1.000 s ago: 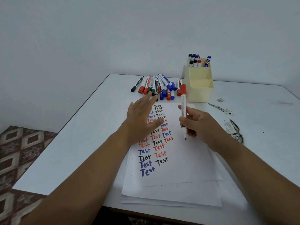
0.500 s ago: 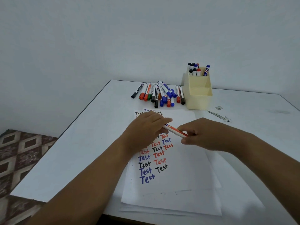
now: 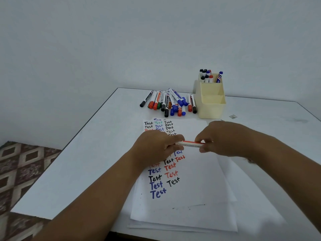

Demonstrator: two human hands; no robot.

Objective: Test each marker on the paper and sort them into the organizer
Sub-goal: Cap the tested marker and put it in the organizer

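Note:
A red marker lies level between both hands above the white paper. My left hand grips one end and my right hand pinches the other; both ends are hidden in the fingers. The paper carries rows of the word "Test" in black, blue, red and green. A pile of loose markers lies at the far side of the table. The cream organizer stands to the right of the pile, with several markers upright in its back compartment.
The white table's left edge runs diagonally, with a patterned floor beyond it. More sheets lie stacked under the top paper. Small scraps lie to the right of the organizer. A plain wall stands behind the table.
My right hand turned the red marker from upright to level and brought it to my left hand. My left hand lifted off the paper and took hold of the marker's other end.

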